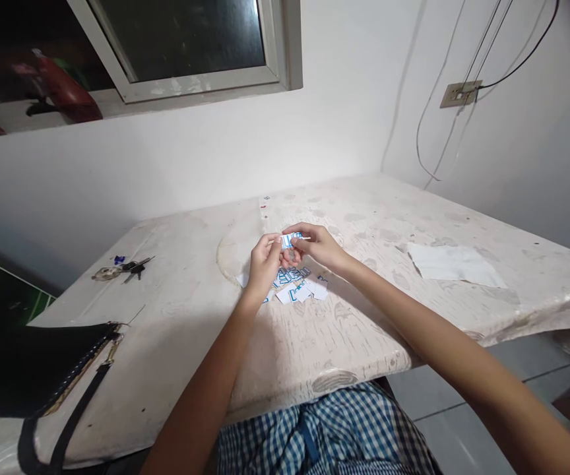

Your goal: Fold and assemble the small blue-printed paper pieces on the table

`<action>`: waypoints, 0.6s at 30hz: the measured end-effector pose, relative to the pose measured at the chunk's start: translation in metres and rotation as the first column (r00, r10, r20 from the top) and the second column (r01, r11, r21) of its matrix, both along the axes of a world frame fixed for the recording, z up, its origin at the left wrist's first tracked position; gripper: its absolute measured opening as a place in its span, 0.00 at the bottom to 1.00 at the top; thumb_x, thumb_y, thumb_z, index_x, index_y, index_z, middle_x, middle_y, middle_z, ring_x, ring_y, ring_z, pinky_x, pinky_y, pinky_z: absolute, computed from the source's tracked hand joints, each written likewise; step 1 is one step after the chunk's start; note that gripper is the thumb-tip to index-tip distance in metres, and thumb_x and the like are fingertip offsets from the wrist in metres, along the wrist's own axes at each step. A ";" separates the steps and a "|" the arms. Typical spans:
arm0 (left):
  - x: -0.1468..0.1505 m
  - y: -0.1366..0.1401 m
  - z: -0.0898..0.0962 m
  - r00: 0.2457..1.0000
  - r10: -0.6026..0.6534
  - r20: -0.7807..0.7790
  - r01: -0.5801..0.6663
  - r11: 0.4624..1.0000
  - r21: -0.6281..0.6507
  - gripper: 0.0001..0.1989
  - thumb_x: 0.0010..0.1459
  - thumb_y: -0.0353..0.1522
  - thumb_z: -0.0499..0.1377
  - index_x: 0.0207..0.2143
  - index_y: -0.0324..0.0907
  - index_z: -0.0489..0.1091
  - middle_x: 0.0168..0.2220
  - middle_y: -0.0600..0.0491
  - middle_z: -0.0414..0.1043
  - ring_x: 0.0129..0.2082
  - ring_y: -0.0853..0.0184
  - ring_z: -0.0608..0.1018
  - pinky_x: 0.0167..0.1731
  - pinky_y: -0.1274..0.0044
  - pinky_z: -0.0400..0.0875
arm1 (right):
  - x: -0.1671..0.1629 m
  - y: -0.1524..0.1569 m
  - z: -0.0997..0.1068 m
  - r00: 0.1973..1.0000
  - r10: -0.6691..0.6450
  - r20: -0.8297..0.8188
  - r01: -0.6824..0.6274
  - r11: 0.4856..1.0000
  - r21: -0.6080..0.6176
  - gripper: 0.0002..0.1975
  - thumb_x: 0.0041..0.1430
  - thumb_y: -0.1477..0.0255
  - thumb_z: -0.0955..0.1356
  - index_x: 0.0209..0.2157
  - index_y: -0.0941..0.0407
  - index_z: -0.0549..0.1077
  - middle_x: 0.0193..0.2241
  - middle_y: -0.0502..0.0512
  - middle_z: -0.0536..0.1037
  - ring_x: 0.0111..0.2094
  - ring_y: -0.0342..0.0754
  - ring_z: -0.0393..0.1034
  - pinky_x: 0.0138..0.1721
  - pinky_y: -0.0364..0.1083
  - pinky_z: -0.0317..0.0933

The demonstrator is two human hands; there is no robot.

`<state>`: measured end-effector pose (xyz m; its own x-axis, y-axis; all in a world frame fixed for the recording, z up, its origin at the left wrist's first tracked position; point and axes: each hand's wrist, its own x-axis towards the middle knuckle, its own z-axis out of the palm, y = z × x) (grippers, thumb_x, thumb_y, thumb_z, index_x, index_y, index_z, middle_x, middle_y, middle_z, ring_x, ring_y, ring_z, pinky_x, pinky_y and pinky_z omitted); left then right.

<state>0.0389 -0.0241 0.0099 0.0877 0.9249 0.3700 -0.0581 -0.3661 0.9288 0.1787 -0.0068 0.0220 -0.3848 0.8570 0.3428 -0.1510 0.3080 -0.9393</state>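
Note:
Between my two hands I hold a small white paper piece (287, 241) with blue line drawings, raised above the table. My left hand (264, 260) pinches its left side with thumb and fingers. On its right side, my right hand (320, 247) grips it, thumb in front and index finger along the top edge. Just below the hands lies a loose pile of white paper pieces (301, 291), several showing blue lines and others blank side up. Part of the pile is hidden behind my left hand.
A patterned cloth covers the table (364, 316). Keys (134, 267) and a small blue item (119, 260) lie at left. Nearer me is a black bag (32, 363) with a strap. A white cloth (453, 265) lies at right. A wall socket (461, 94) holds hanging cables.

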 end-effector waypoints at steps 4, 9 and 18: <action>-0.001 -0.002 0.003 0.999 -0.018 -0.032 0.019 0.999 0.040 0.18 0.50 0.34 0.61 0.43 0.43 0.61 0.24 0.59 0.68 0.24 0.73 0.73 0.28 0.79 0.69 | 0.002 0.001 0.003 0.998 -0.054 -0.043 0.050 0.995 -0.081 0.07 0.52 0.78 0.62 0.35 0.60 0.68 0.17 0.48 0.67 0.18 0.42 0.62 0.23 0.44 0.59; -0.004 0.000 0.001 0.987 -0.011 -0.158 0.028 0.994 0.105 0.16 0.50 0.32 0.60 0.42 0.41 0.63 0.27 0.57 0.69 0.29 0.71 0.75 0.36 0.76 0.69 | 0.001 -0.005 0.009 0.997 -0.033 -0.076 0.016 0.978 -0.208 0.09 0.50 0.81 0.61 0.35 0.62 0.69 0.14 0.47 0.65 0.16 0.40 0.58 0.21 0.43 0.53; -0.005 -0.002 -0.004 0.963 0.053 -0.263 -0.021 0.992 0.122 0.14 0.50 0.33 0.61 0.40 0.42 0.65 0.26 0.56 0.72 0.29 0.70 0.76 0.34 0.76 0.70 | -0.002 -0.006 0.008 0.998 -0.053 -0.027 0.044 0.958 -0.283 0.12 0.45 0.84 0.59 0.32 0.61 0.67 0.12 0.47 0.62 0.15 0.40 0.54 0.19 0.41 0.47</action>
